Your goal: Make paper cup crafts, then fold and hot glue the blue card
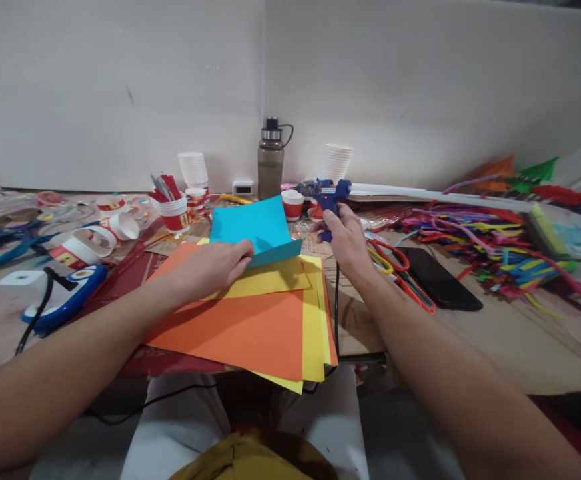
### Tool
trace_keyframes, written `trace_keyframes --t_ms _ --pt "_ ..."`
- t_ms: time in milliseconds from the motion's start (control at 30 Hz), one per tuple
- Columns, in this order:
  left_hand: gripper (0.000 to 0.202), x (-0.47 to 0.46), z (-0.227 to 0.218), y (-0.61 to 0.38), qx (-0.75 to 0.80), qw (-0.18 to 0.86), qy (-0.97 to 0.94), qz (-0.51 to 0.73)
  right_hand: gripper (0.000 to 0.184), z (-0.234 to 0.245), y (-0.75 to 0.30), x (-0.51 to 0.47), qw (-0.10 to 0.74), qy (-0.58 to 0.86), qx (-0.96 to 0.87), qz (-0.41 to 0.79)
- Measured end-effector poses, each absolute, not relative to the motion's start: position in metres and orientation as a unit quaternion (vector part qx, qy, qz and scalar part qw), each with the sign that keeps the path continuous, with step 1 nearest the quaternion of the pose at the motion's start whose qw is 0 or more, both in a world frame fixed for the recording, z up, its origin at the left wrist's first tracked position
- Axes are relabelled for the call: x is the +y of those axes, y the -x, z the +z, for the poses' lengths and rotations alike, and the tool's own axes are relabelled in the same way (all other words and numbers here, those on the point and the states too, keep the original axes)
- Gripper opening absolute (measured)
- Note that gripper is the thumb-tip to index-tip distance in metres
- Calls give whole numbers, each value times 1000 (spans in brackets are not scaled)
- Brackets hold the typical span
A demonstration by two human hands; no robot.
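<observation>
My left hand (217,265) pinches the near edge of a folded blue paper sheet (253,227) that lies on a stack of orange and yellow paper sheets (250,327). Its fingers are closed on the blue sheet. My right hand (346,241) is wrapped round the grip of a blue glue gun (329,195), held upright just right of the blue sheet, nozzle pointing left. The gun's black cord (336,313) runs down along the stack's right edge.
Behind stand a dark water bottle (271,160), stacks of white paper cups (336,162), red-and-white decorated cups (174,212) and a cup (292,204). At right lie a black phone (440,279), red scissors (400,267) and a heap of coloured pipe cleaners (500,247). A blue-and-white device (65,297) sits left.
</observation>
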State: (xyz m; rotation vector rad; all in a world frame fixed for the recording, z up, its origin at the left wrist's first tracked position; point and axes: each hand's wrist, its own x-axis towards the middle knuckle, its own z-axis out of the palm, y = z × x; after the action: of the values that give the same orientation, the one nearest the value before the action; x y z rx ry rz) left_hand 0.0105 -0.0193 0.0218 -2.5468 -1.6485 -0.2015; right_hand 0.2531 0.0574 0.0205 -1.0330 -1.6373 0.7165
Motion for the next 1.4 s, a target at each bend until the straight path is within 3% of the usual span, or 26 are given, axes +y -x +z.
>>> trace_keyframes --t_ms 133,433,733,967,1133,1233,1300,1400 --pt "33 -11 19 -5 -575 50 813 -76 31 33 -251 44 543 390 -676 310" --pt "32 18 22 14 -553 39 812 -182 24 53 -258 20 477 343 -738 330" --pt "31 38 14 35 -555 -67 788 -258 27 48 -274 27 236 365 -865 249" --pt "59 27 23 69 -448 -284 821 -209 28 35 -268 33 161 367 -903 156" --pt "71 28 21 95 -498 -241 822 -133 32 35 -269 32 167 401 -892 125" --pt "55 27 14 84 -538 -215 809 -96 34 36 -269 31 166 407 -890 118" --pt "43 26 9 72 -525 -210 814 -135 31 35 -268 32 155 418 -889 107" --pt "42 24 0 56 -542 -170 790 -232 29 31 -265 33 148 441 -881 81"
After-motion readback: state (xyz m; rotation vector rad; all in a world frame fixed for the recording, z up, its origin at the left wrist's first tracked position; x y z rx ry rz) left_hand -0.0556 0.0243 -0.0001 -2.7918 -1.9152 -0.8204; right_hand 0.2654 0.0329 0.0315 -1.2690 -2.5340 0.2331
